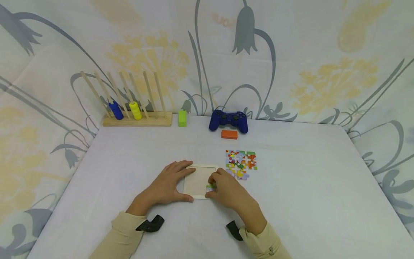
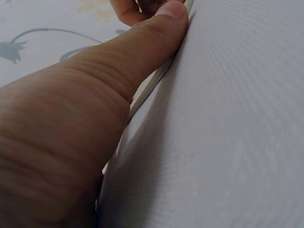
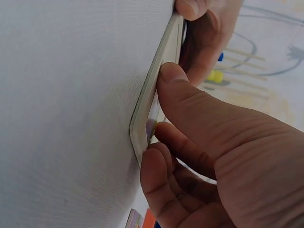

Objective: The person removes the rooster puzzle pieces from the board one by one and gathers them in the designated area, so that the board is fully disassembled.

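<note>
A shallow pale wooden puzzle tray [image 1: 195, 181] lies on the table between the hands. My left hand [image 1: 165, 184] grips its left side, fingers at the top edge and thumb along the bottom edge. In the lower right corner of the tray is a green and lilac puzzle piece [image 1: 210, 188]. My right hand [image 1: 229, 190] holds this piece with curled fingers, and they partly hide it. In the right wrist view, the thumb [image 3: 173, 78] rests at the tray's rim and a fingertip touches the piece. Beside the right hand lie several colourful puzzle pieces [image 1: 240, 162], set close together in rows.
Along the back stand a wooden peg rack [image 1: 139, 121] with blue rings [image 1: 115, 110] and yellow rings [image 1: 135, 110], a green block [image 1: 182, 118], a dark blue game controller [image 1: 228, 121] and an orange block [image 1: 229, 134]. A patterned cloth [image 1: 291, 72] hangs behind the white table [image 1: 307, 187].
</note>
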Available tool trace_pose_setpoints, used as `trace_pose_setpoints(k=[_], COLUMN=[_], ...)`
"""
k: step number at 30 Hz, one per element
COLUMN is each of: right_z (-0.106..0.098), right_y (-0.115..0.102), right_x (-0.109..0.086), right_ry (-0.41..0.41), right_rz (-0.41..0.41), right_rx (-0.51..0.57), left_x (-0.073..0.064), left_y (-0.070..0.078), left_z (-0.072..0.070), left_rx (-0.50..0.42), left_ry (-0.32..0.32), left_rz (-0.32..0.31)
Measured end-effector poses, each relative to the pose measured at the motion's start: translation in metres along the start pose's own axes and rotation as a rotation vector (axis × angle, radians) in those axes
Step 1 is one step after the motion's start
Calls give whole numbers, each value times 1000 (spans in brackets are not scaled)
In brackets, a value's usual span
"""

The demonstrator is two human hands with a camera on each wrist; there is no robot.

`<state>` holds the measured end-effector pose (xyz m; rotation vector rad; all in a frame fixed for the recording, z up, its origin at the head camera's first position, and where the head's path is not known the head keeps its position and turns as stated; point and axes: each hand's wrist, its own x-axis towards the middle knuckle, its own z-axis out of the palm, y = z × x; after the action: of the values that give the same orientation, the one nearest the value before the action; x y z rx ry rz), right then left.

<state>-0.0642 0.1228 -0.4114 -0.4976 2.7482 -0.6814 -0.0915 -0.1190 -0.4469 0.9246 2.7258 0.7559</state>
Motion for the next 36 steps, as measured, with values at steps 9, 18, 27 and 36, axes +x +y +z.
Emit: trace_pose_setpoints(k=[9, 18, 27, 36], right_z=[-3, -6, -9, -10], right_y=[1, 3, 8, 7], right_x=[1, 0, -2, -3], right_ry=[-28, -81, -89, -64], right_rz=[11, 22, -11, -8], right_rx=[8, 58, 84, 50], left_x=[0, 0, 0, 0], left_y=[0, -1, -2, -2], left_z=[0, 0, 2, 2], left_rx=[-1, 3, 4, 4], left_ry=[-3, 11, 11, 11], left_rz=[-5, 12, 11, 10])
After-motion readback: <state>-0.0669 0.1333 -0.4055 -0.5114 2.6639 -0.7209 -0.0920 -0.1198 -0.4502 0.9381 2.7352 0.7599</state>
